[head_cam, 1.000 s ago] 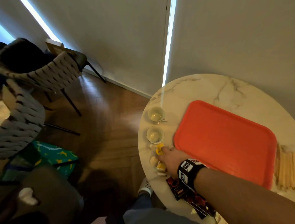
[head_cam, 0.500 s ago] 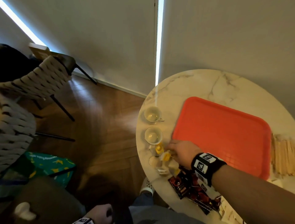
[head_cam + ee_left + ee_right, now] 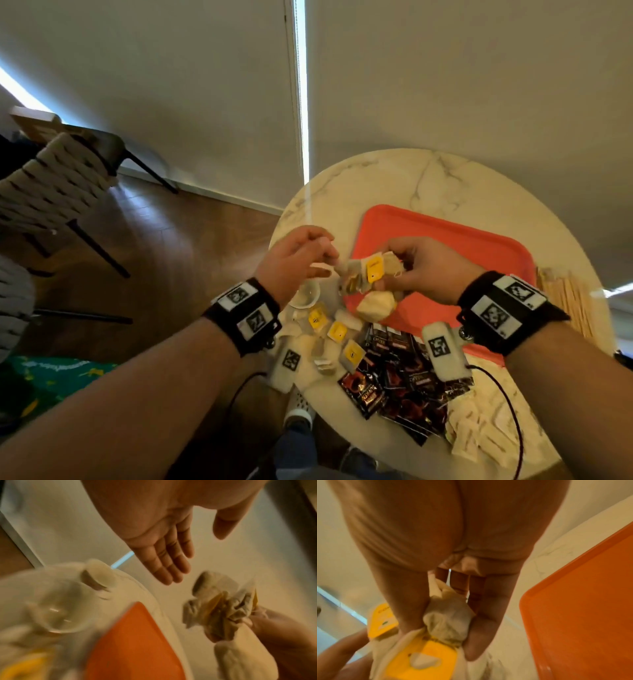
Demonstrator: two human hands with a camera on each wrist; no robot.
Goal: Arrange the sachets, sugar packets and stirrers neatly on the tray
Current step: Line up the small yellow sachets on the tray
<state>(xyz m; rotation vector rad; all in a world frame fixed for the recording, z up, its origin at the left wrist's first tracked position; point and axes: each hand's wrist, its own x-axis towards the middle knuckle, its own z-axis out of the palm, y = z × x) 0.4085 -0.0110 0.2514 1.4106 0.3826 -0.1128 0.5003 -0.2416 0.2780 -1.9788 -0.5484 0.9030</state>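
My right hand [image 3: 399, 274] grips a bunch of tea bag sachets [image 3: 371, 272] with yellow tags, held above the near left corner of the orange tray [image 3: 479, 246]. In the right wrist view my thumb and fingers [image 3: 481, 635] close round the crumpled bags [image 3: 447, 622]. My left hand [image 3: 325, 263] hovers just left of the bunch, with fingers [image 3: 171, 563] straight and nothing in it. More yellow-tagged tea bags [image 3: 337, 330], dark sachets [image 3: 394, 373] and white sugar packets [image 3: 479, 431] lie on the marble table [image 3: 394, 178]. Wooden stirrers [image 3: 568, 301] lie right of the tray.
A white cup [image 3: 305, 296] stands on the table's left edge under my left wrist. The round table sits against a pale wall. A woven chair [image 3: 58, 192] and wooden floor are to the left. The tray's bed is bare.
My right hand has lifted a bunch of tea bags off the table and carried it over the tray's near corner. My left hand has come up from below to beside the bunch.
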